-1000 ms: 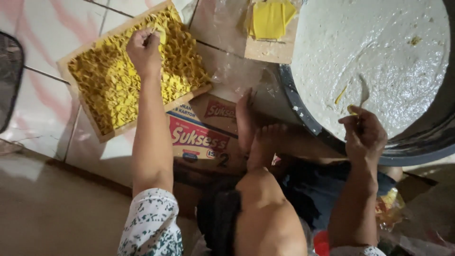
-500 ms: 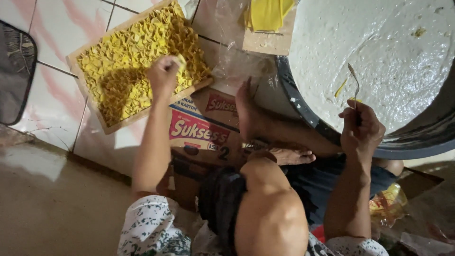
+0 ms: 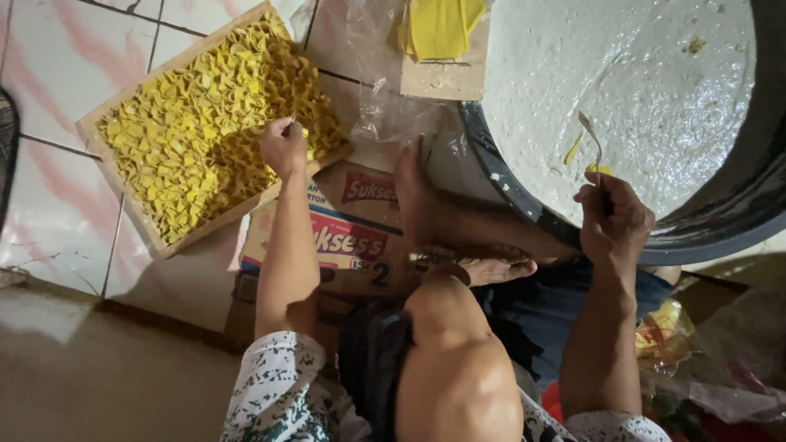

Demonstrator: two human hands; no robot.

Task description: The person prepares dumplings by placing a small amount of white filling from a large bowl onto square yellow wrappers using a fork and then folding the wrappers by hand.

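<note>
My left hand (image 3: 284, 146) is closed on a small yellow folded piece over the right side of a wooden tray (image 3: 123, 209) filled with yellow folded dough pieces (image 3: 196, 139). My right hand (image 3: 612, 214) grips a metal fork (image 3: 593, 139), its tines resting on the white floury surface inside a big dark round pan (image 3: 720, 221). A yellow strip (image 3: 573, 149) lies in the flour beside the fork. My knee and bare feet sit between the two hands.
A flattened printed cardboard box (image 3: 352, 237) lies under my feet on the tiled floor (image 3: 49, 98). A small board with yellow dough sheets (image 3: 442, 29) and clear plastic wrap (image 3: 385, 106) sits behind it. Plastic bags (image 3: 679, 344) lie at the lower right.
My left hand drew back from the tray's middle to its right edge, holding a yellow piece. The right hand stayed at the pan's rim with the fork upright in the flour.
</note>
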